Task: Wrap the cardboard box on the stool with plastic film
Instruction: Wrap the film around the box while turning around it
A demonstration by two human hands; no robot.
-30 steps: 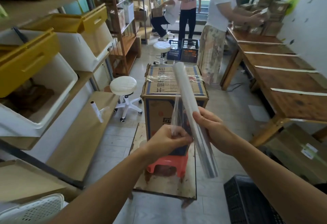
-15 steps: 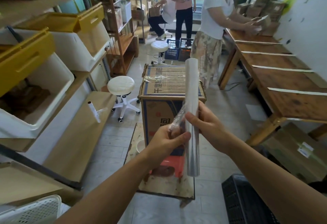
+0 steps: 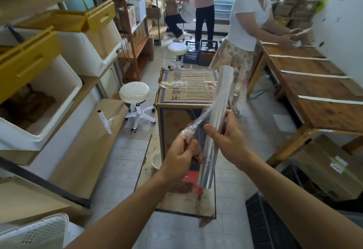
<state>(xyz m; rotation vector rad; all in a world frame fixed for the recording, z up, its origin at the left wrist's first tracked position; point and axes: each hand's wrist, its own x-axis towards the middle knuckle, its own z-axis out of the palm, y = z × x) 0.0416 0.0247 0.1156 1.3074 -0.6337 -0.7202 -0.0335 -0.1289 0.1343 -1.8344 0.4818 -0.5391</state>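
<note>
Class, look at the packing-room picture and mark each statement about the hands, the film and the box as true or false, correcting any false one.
1. The right hand grips the roll of plastic film. True.
2. The left hand pinches a bunched loose end of film. True.
3. The cardboard box is fully covered in film. False: only a band of film crosses its top; the sides are bare.
4. The roll lies flat on the box. False: it is held in the air, nearly upright, in front of the box.
5. A white stool stands left of the box. True.
</note>
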